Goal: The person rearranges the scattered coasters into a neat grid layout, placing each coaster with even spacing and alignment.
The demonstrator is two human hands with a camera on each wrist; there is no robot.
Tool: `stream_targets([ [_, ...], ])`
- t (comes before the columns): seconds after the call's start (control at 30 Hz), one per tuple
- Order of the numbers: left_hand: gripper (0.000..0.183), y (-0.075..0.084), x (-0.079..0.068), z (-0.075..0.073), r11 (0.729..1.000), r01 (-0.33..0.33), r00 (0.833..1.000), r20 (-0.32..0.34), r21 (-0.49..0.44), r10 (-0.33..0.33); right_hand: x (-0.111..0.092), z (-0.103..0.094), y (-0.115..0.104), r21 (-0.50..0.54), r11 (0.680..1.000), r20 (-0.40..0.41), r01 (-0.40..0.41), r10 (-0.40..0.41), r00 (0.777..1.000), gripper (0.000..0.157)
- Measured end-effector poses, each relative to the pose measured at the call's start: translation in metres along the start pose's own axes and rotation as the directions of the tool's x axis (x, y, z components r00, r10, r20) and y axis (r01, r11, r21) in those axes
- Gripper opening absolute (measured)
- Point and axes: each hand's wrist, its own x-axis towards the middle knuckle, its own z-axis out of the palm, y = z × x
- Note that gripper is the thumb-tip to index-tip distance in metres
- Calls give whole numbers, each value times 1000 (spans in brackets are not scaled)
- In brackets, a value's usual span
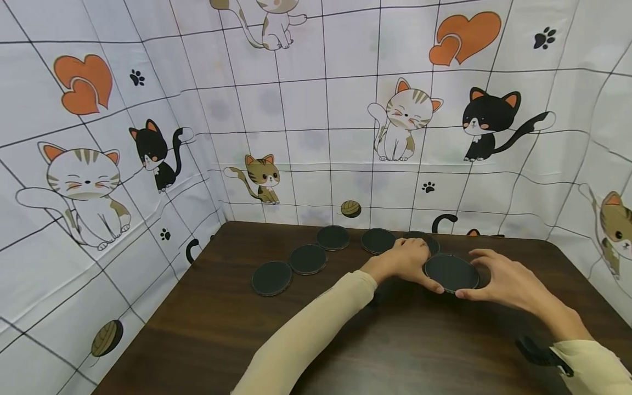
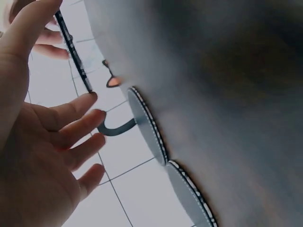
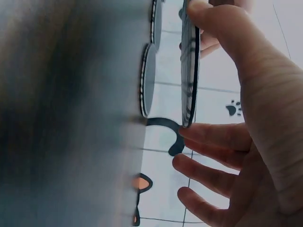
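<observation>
Between my two hands is a dark, round, coaster-like disc (image 1: 451, 272), raised off the table. My left hand (image 1: 407, 260) pinches its left side, with thumb and index finger at the rim. From the other side my right hand (image 1: 508, 280) grips the rim the same way. In the left wrist view the lifted disc (image 2: 73, 49) shows edge-on, while the other left fingers spread away from it. The right wrist view shows the disc's thin, patterned edge (image 3: 191, 71) between thumb and index finger. Behind my left hand, another disc (image 1: 430, 241) is partly hidden.
Several matching discs lie flat in an arc on the brown wooden table (image 1: 207, 329), among them a leftmost disc (image 1: 272, 278) and a back disc (image 1: 333, 237). A white cat-print cloth (image 1: 296, 109) hangs around the table's back and sides.
</observation>
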Motion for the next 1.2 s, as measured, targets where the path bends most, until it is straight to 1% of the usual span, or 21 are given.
stream_targets([
  [0.07, 80, 1, -8, 1, 1000, -9, 1000, 10, 18, 8, -2, 2, -3, 16, 1000, 9, 14, -14, 1000, 95],
  [0.2, 79, 4, -21, 3, 999, -23, 998, 54, 36, 21, -7, 12, -4, 47, 998, 37, 48, -50, 998, 86],
  [0.33, 77, 10, -25, 9, 997, -40, 993, 110, 59, 34, -17, 22, -1, 78, 994, 49, 74, -78, 996, 79],
  [0.43, 77, 11, -28, 13, 997, -40, 991, 130, 67, 31, -18, 26, -3, 89, 992, 52, 92, -97, 994, 77],
  [0.67, 76, 9, -29, 22, 999, 3, 994, 109, 38, -7, -12, 29, -6, 65, 994, 54, 92, -95, 994, 85],
  [0.83, 71, -2, -30, 29, 1000, 7, 997, 79, 5, -7, -6, 33, -8, 57, 994, 54, 97, -100, 994, 86],
  [0.97, 69, -12, -33, 28, 999, -7, 998, 68, -37, 10, -2, 37, -12, 48, 994, 50, 96, -98, 994, 88],
  [1.1, 70, -19, -35, 25, 998, 8, 998, 67, -61, -4, 3, 39, -16, 46, 994, 54, 95, -97, 994, 91],
  [1.2, 71, -21, -35, 26, 997, 17, 998, 61, -70, -13, 5, 40, -17, 42, 995, 61, 90, -93, 994, 91],
])
